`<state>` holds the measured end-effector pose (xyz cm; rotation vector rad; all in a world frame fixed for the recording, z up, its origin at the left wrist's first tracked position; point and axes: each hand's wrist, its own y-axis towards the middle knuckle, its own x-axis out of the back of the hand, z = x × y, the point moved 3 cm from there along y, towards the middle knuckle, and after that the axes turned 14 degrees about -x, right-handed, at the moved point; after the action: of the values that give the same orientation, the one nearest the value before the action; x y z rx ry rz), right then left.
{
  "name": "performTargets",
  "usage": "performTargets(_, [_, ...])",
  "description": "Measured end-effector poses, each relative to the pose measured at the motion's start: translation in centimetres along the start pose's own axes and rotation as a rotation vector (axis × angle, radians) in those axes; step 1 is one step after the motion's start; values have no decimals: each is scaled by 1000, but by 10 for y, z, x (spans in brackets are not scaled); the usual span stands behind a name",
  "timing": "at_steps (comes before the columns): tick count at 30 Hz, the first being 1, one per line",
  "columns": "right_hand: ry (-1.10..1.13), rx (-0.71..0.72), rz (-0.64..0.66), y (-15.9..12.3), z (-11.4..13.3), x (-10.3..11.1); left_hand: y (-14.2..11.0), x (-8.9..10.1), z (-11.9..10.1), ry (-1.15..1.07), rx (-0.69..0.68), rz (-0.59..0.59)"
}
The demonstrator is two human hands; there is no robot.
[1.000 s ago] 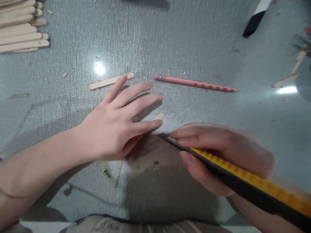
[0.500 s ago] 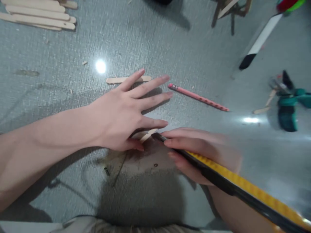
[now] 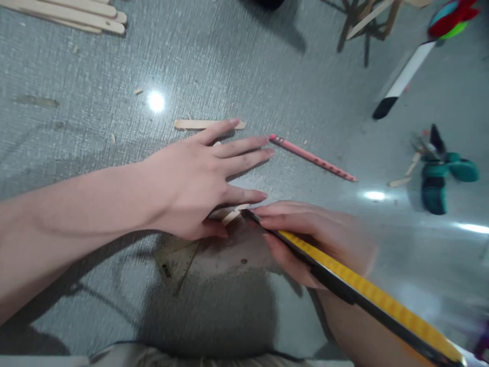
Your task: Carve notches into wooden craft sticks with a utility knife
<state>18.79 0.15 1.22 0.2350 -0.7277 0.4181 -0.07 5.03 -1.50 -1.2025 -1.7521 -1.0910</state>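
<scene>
Hands (image 3: pixel 191 178) (image 3: pixel 317 234) nearly meet, left splayed.

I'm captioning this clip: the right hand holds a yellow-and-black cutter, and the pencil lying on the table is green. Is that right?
Not quite: the head view shows that the pencil is pink. It does lie on the table, and the right hand does hold the yellow-and-black cutter.

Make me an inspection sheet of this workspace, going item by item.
Surface: grey textured table, bright glare spots.
Job's things: yellow-and-black cutter, blade at a small wooden stick.
Clutter: pink pencil, stick pile, triangle ruler, green-handled tool, wood chips.
Hands: left hand spread beside the small stick; right hand grips the cutter.
Cables: nothing seen.
Surroundings: clothing at the near edge; dark object opposite, cut off.
</scene>
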Motion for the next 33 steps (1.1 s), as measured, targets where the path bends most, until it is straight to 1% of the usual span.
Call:
performTargets(3, [-2,10,-15,-1,0,-1,0,0,0,7,0,21])
performTargets(7, [-23,26,-2,0,1,-1,0,1,0,-4,-14,13])
performTargets(11, [-38,27,-30,0,2,-2,1,-1,1,-15,-19,10])
performTargets(16, [-59,47,-59,-3,2,-4,1,-1,1,-17,-4,-6])
performTargets(20, [-89,53,-53,-4,5,-4,3,0,2,-99,45,6])
performTargets(25, [-97,-61,-45,-6,11,-6,6,1,3,-212,118,13])
performTargets(28, [-70,-70,-39,-6,13,-8,6,2,3,-236,140,-9])
performTargets(31, [-73,-94,-43,-6,12,-8,5,1,3,-207,97,-37])
performTargets(33, [-89,-83,-33,-6,12,-7,4,0,2,-174,50,-40])
